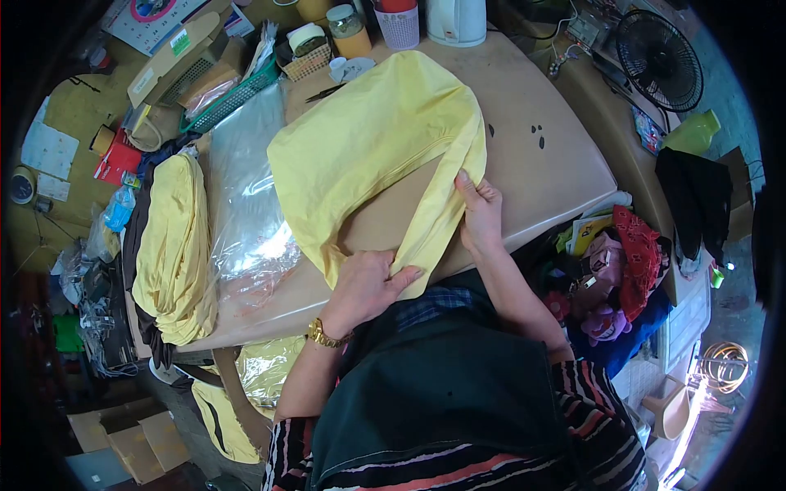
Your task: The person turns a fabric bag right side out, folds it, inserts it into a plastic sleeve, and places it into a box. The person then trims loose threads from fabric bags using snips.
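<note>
A pale yellow cloth piece (372, 123) lies on the tan table, wide and rounded at the far side, with a narrow band closing a loop toward me. My left hand (368, 282) grips the near end of the loop, thumb stretched along the band and fingers partly hidden by the cloth. On the right, my right hand (481, 211) pinches the band's outer edge between thumb and curled fingers. Table surface shows through the loop's opening between my hands. Beyond the cloth, small dark scissors or snips (325, 93) rest on the table.
Clear plastic sheets (250, 188) and a folded yellow cloth pile (173, 254) lie to the left. A green basket (233, 96), jar (350, 31) and white kettle (456, 20) stand at the back. A black fan (659, 60) and heaped coloured cloths (610, 270) are on the right.
</note>
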The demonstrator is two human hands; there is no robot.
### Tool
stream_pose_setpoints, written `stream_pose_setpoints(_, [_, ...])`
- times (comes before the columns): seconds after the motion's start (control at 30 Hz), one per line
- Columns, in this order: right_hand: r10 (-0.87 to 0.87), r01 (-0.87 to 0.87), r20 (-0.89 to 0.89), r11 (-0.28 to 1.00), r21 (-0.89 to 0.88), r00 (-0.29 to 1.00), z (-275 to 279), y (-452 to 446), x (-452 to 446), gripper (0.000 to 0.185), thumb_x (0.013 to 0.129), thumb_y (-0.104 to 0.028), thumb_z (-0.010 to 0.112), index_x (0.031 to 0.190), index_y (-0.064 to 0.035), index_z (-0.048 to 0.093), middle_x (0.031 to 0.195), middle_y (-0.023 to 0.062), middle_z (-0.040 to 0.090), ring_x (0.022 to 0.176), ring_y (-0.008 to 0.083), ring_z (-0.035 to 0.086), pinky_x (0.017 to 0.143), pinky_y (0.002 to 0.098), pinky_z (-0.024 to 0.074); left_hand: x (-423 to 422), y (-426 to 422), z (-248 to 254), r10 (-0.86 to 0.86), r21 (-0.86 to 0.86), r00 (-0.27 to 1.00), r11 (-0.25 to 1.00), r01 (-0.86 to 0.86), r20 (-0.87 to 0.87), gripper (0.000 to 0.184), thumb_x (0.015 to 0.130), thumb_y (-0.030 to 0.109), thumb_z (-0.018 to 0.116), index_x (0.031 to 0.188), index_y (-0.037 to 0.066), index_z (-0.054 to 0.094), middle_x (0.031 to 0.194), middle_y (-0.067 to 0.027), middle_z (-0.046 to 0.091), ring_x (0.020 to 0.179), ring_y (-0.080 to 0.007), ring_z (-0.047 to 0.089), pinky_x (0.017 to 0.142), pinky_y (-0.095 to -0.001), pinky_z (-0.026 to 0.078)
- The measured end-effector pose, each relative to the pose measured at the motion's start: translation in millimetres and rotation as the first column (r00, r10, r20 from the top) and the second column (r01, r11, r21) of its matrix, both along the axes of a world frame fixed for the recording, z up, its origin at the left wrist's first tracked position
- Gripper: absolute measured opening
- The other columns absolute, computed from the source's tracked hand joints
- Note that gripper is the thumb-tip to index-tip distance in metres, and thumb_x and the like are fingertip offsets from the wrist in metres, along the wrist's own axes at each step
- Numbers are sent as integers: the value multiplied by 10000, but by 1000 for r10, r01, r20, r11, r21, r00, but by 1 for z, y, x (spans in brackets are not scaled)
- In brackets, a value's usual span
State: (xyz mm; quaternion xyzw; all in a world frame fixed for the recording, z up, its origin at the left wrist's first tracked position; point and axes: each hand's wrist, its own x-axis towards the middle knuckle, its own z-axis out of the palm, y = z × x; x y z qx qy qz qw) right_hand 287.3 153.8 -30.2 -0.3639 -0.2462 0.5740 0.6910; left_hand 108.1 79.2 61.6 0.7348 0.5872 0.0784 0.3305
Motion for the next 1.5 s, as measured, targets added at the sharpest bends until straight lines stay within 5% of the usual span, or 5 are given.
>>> stream_pose_setpoints(0.77, [527,-561,-232,819,-117,818,17,-85,-4,241,919,-43,601,1152,19,595,1093,78,661,958,136,619,849,290,498,10,-1,-11,131,385,990,912,-144,61,323,888,276,646,732,12,544,597,-178,549,558,-368,563,506,-428,425])
stream_pose_setpoints(1.07, [478,-474,56,878,-69,877,-6,-82,-13,267,930,-76,608,1171,37,594,1109,62,654,981,116,583,879,280,469,59,58,4,3,395,997,918,-35,81,276,929,259,569,899,-13,599,711,-223,618,673,-401,615,599,-451,480])
stream_pose_setpoints(1.2, [203,-233,-186,960,-157,961,19,-73,-8,239,939,-148,621,1098,29,629,1035,64,671,947,133,603,858,280,479,67,73,-11,-16,450,999,893,-5,42,223,947,204,527,906,-9,579,720,-239,610,679,-429,605,594,-485,466])
stream_pose_setpoints(1.43, [270,-310,-226,936,-169,936,-3,-51,20,228,974,-177,566,1107,8,582,1061,47,638,923,101,589,844,267,464,66,65,-3,42,446,980,886,-125,192,142,948,143,511,902,23,572,667,-233,587,646,-427,598,570,-491,454])
stream_pose_setpoints(1.5, [-78,63,385,997,51,920,9,-50,38,111,960,-120,552,1012,-33,595,973,55,639,891,119,591,892,304,446,59,64,2,56,428,981,894,-133,187,128,944,133,515,906,27,576,663,-233,585,641,-424,598,567,-488,454])
